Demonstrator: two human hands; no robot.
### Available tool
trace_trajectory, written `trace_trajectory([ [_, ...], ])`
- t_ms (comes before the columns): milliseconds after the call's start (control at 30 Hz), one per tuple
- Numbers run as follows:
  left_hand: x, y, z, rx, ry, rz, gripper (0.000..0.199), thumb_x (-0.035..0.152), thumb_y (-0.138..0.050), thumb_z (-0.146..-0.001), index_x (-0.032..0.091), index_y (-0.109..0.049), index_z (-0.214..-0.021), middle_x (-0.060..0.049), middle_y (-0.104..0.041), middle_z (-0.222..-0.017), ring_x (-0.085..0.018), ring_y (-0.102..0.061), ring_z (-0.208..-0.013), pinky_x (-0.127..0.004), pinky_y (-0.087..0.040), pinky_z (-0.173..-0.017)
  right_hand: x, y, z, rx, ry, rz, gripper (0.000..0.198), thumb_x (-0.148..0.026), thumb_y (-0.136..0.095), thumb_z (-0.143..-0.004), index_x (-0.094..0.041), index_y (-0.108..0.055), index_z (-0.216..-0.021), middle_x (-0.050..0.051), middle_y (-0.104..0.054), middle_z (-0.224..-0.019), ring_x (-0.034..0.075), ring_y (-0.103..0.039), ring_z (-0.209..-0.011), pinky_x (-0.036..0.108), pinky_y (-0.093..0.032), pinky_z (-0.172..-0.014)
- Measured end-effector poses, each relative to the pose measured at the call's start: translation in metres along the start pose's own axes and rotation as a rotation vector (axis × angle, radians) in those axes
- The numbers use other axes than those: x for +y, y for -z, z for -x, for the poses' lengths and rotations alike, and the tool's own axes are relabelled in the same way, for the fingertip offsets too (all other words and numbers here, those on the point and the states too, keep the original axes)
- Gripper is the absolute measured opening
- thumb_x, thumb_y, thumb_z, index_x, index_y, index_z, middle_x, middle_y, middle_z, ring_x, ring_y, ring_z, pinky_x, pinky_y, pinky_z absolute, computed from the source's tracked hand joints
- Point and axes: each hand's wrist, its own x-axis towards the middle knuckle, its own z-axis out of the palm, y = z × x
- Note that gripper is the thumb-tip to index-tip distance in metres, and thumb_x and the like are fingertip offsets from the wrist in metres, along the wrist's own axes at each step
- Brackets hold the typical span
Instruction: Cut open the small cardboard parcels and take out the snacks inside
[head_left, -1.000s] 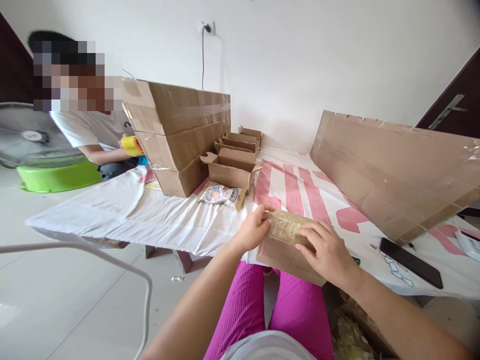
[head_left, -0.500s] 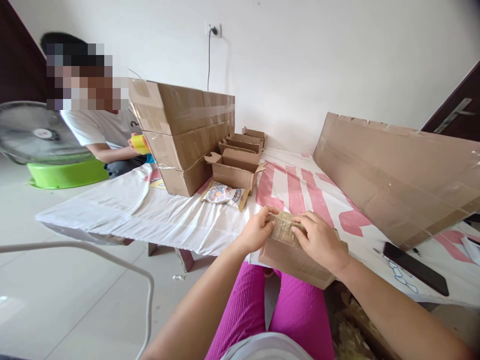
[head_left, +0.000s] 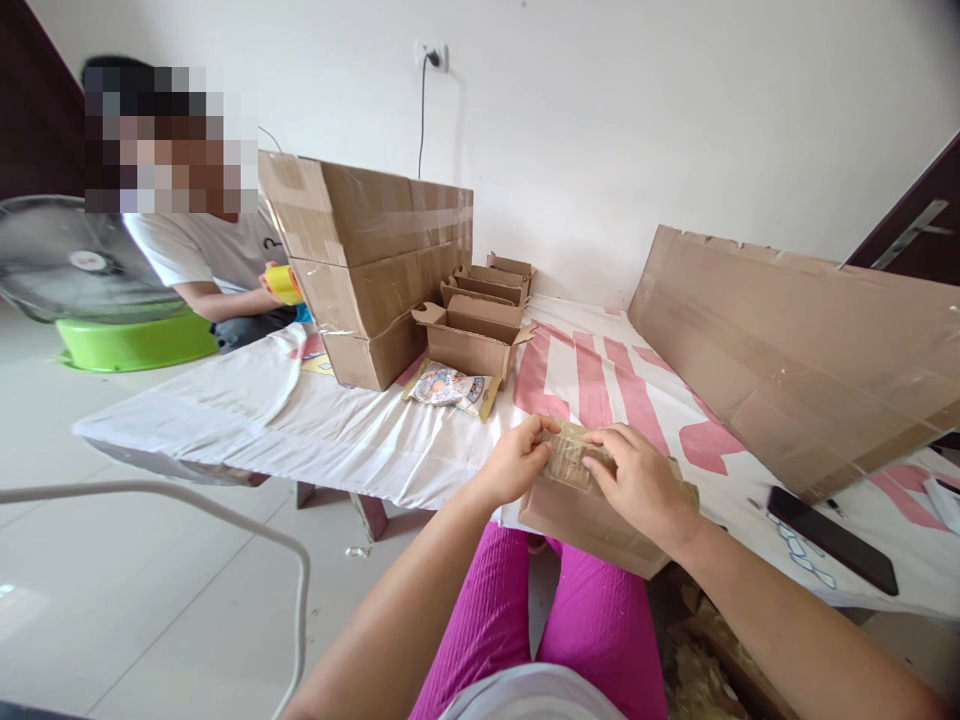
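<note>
In front of me a small cardboard box (head_left: 589,525) rests at the table's near edge, with crinkled clear tape (head_left: 568,462) over its top. My left hand (head_left: 519,458) is closed at the box's left end, thumb and fingers gripping the top edge. Fingers bent, my right hand (head_left: 639,488) holds the top of the box further right; part of the box is hidden under it. Beyond my left hand lies a printed snack packet (head_left: 450,390), against an open cardboard box (head_left: 471,340).
More open boxes (head_left: 491,285) line up behind, beside a stack of taped cartons (head_left: 375,260). A person (head_left: 217,250) at left holds a yellow tape roll (head_left: 283,285). At right are a phone (head_left: 832,540) and a large cardboard sheet (head_left: 787,350). A grey tube (head_left: 300,560) curves at lower left.
Both hands keep nearly the same hold on the box. The view has shifted very slightly; nothing else has visibly moved.
</note>
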Motion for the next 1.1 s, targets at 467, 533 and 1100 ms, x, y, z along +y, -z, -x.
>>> trace_trajectory([
  [467, -0.011, -0.003, 0.01, 0.003, -0.015, 0.114, 0.022, 0.025, -0.045, -0.087, 0.018, -0.05, -0.107, 0.008, -0.037, -0.062, -0.011, -0.035, -0.056, -0.024, -0.03, -0.058, 0.02, 0.028, 0.045, -0.047, -0.017, 0.149, 0.052, -0.029, -0.071, -0.079, -0.02, -0.05, -0.125, 0.01, -0.064, -0.115, 0.029, -0.061, -0.106, 0.046, -0.053, -0.09],
  [533, -0.009, -0.006, 0.012, 0.019, -0.026, 0.073, 0.023, 0.027, -0.046, -0.088, 0.019, -0.051, -0.11, 0.007, -0.039, -0.063, -0.011, -0.037, -0.057, -0.024, -0.031, -0.059, 0.021, 0.031, 0.051, -0.012, -0.007, 0.159, 0.047, -0.027, -0.07, -0.08, -0.021, -0.051, -0.123, 0.01, -0.064, -0.113, 0.028, -0.061, -0.106, 0.045, -0.053, -0.091],
  [1100, 0.008, -0.005, 0.052, -0.08, -0.534, -0.116, 0.044, 0.047, -0.031, -0.099, 0.018, -0.06, -0.082, -0.01, -0.065, -0.09, -0.023, -0.058, -0.096, -0.044, -0.04, -0.099, -0.007, 0.045, 0.09, -0.146, 0.072, -0.023, 0.012, -0.033, -0.058, -0.091, -0.022, -0.062, -0.094, 0.005, -0.062, -0.088, 0.02, -0.061, -0.083, 0.036, -0.053, -0.073],
])
